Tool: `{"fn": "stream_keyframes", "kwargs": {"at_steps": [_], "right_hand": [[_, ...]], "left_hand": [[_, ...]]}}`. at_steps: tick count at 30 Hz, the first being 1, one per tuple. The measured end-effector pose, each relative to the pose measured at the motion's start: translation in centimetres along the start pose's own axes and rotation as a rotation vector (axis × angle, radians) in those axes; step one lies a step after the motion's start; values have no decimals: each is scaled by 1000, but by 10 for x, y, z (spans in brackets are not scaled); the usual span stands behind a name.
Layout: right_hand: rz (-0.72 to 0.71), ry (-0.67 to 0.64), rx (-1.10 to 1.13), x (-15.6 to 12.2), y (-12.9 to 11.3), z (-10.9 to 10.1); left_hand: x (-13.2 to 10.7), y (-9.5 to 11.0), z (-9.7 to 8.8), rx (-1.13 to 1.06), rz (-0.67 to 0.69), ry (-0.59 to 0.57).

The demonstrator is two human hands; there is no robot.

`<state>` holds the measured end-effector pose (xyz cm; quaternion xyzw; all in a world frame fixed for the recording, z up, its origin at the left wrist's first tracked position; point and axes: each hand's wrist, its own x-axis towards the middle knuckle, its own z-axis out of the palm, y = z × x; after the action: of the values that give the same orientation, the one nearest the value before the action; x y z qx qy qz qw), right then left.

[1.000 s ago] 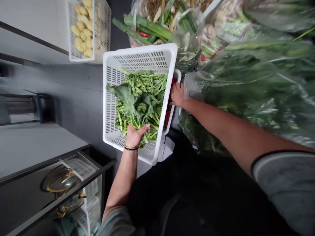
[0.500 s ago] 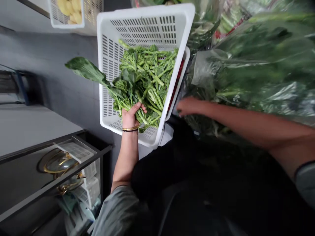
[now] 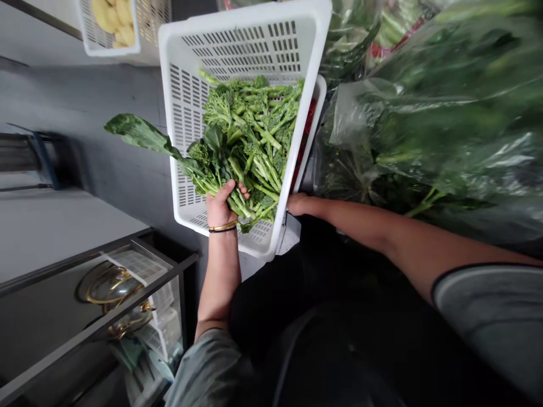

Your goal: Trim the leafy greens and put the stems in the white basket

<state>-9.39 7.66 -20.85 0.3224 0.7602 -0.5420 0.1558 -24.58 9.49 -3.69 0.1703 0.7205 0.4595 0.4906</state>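
My left hand (image 3: 221,206) is closed around a bunch of broccolini stems (image 3: 207,178). A long dark leaf (image 3: 138,133) from the bunch sticks out over the left rim of a white slotted plastic basket (image 3: 167,73). More loose broccolini (image 3: 265,133) lies in the basket, under and beside the held stems. My right hand (image 3: 297,204) is at the outside of the basket's right wall, low down near the front corner. Its fingers are hidden, so their grip cannot be made out.
Clear plastic bags of leafy greens (image 3: 445,124) fill the right side. Another white basket (image 3: 320,96) with something red sits under the main one. A basket of yellow pieces (image 3: 112,51) stands at the upper left. A metal-framed shelf (image 3: 161,271) holds glass lids (image 3: 112,282).
My right hand has moved left and down from the plastic bags to the basket's right side. The left hand keeps its grip on the broccolini, nearly in place. The view has shifted slightly.
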Motion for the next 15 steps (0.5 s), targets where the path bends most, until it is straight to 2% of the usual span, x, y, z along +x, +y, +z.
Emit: {"fn": "stream_keyframes", "kwargs": {"at_steps": [3,5,8,11,13,15], "right_hand": [[-43,38,64,-35,10,-1],[-59,10,67,-63,16,-4],[-14,-41,-2,-87,17,-20],[55,94,-106,-75,16,-54],[93,222,-161,-53,19,-77],[105,269,-189,-31,25,-92]], "left_hand": [[-1,2,1,-21,11,0],[-3,3,0,-50,20,-2],[-5,5,0,-89,15,-20],[-9,7,2,-77,27,-45],[-10,8,3,-58,33,-48],[-9,8,6,-51,16,-41]]}}
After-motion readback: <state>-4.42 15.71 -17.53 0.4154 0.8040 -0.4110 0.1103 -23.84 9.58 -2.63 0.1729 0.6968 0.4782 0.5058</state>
